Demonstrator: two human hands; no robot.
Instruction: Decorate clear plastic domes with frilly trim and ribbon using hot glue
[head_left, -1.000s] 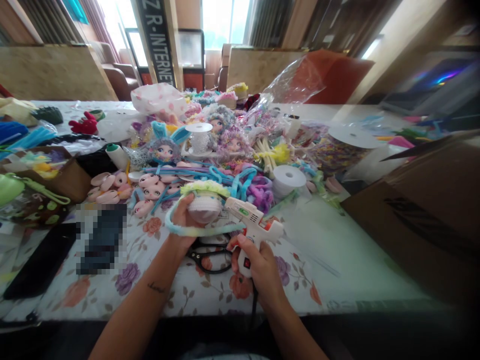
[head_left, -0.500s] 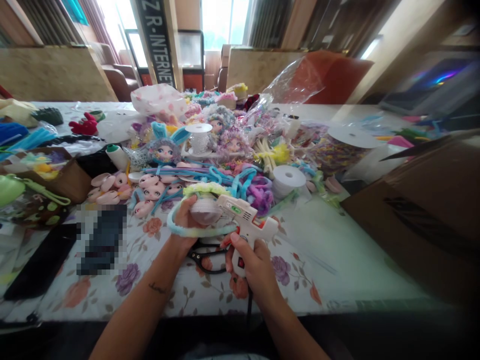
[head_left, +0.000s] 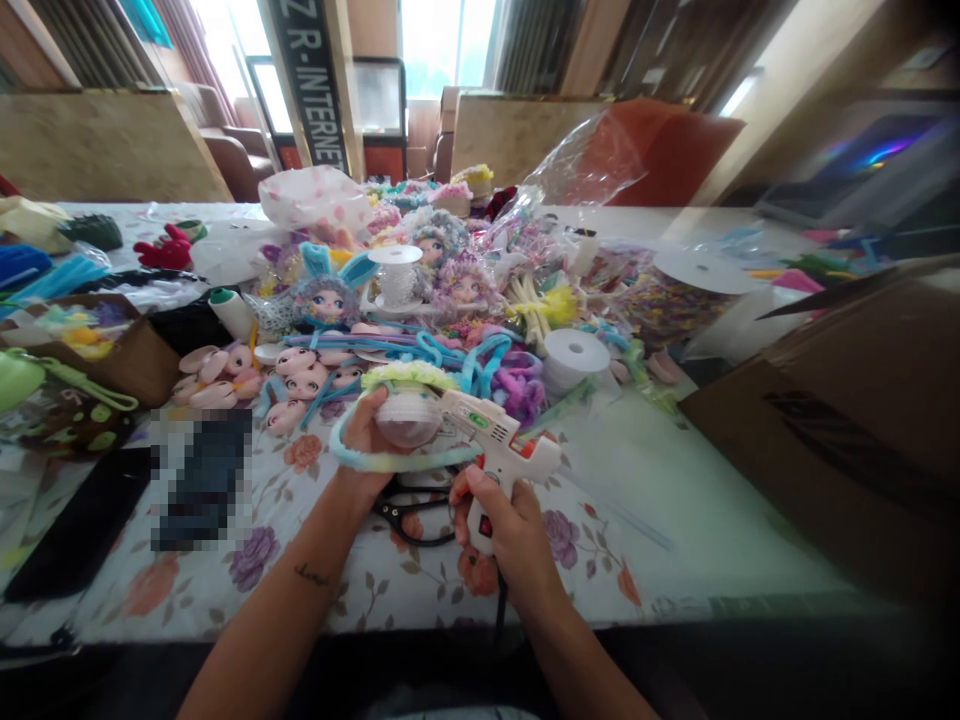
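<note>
My left hand (head_left: 365, 440) is closed around a pale, rounded doll-head piece (head_left: 409, 418) with fluffy yellow-green trim (head_left: 411, 376) along its top. A light blue and yellow fuzzy strip (head_left: 397, 463) loops out from it, below the piece and towards the right. In my right hand (head_left: 510, 520) is a white glue gun (head_left: 491, 440), its nozzle end close to the right side of the rounded piece. Black-handled scissors (head_left: 412, 540) lie on the floral cloth beneath both hands, partly covered by my left hand.
Several doll faces (head_left: 304, 380) lie left of centre. A white spool (head_left: 576, 360) stands right of them, before a heap of dolls and trims. A cardboard box (head_left: 825, 420) is at the right, a black flat object (head_left: 82, 525) at the left.
The glue gun has shifted slightly right, and the fingers of my right hand have moved on its handle and trigger. My left hand still holds the rounded piece.
</note>
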